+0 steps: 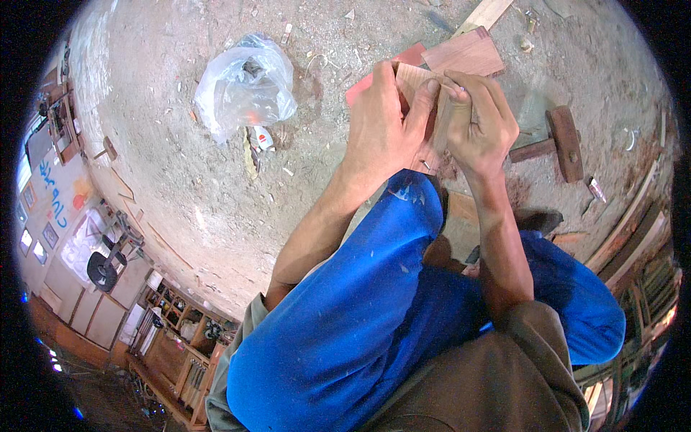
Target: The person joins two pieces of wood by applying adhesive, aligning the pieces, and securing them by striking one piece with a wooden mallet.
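Note:
My left hand is closed around a small brown wooden board, with the thumb pressed along its face. The board stands above my blue-trousered knee. Close to the board's right edge, my right hand pinches with thumb and forefinger. What sits in that pinch is too small to make out. A thin nail shows at the lower end of the wood, just over the knee. The fingers of both hands cover much of the board.
Beyond my hands lie a reddish board and a pale strip. A mallet rests on the dusty ground at right, near a small tube. A clear plastic bag and a white tube lie left.

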`<state>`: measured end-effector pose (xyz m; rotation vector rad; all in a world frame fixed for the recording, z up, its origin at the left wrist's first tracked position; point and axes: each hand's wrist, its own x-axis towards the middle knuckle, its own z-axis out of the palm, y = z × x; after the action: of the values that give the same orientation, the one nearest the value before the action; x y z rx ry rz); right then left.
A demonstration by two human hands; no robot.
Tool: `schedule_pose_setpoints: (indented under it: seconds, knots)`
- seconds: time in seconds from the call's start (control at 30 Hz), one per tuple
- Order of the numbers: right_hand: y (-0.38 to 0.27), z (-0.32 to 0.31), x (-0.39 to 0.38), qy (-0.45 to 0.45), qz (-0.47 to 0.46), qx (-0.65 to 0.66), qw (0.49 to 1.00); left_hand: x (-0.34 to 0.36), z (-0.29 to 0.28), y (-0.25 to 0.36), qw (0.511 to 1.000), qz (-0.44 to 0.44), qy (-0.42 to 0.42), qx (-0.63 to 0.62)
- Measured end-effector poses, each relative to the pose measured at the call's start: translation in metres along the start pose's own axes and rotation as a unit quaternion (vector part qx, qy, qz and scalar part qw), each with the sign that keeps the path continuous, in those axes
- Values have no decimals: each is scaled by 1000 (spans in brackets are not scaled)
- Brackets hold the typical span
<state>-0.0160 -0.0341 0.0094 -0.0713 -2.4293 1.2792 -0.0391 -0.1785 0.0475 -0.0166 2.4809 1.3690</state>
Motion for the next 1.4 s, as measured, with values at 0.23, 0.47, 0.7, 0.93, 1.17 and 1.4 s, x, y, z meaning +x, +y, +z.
schedule_pose_setpoints:
  seconds: [0.23,0.47,0.7,0.93,1.17,1.4]
  knots:
    - [-5,-3,3,-34,51,52,997,5,1,-12,999,35,25,-17]
    - [42,-21,-4,-34,362,-2,931,13,-14,-10,999,-42,-11,-31]
    - [76,4,11,-120,348,-174,914,16,-17,-5,989,-51,-63,-128]
    - [71,15,0,-44,216,-194,956,16,-20,-14,985,-54,-74,-145]
    - [34,5,1,-5,253,156,955,23,-23,-18,984,9,-79,-161]
    - [35,-8,2,-82,111,17,990,31,-21,-12,983,-17,-123,-136]
